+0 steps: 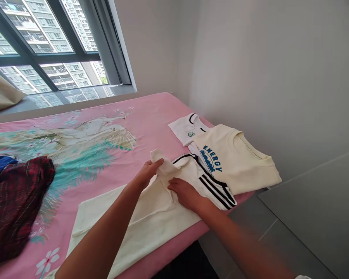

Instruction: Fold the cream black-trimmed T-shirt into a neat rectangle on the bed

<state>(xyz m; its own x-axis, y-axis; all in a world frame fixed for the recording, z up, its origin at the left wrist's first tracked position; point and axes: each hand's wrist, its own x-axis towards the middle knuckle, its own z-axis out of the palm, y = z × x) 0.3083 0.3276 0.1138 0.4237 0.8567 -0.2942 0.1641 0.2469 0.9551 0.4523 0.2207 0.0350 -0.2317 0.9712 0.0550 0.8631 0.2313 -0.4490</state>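
Cream garment [159,217] is lying spread along the near edge of the pink bed [157,112], and the left hand [151,173] is pinching a raised flap of it! Close beside, the right hand [186,194] is touching the cloth with bent fingers; whether it's gripping, I'm not able to tell. Just beyond, a black-striped white garment [211,188] is resting against a folded ENERGY shirt [244,166], while dark plaid cloth [20,209] is lying well apart, leftward.
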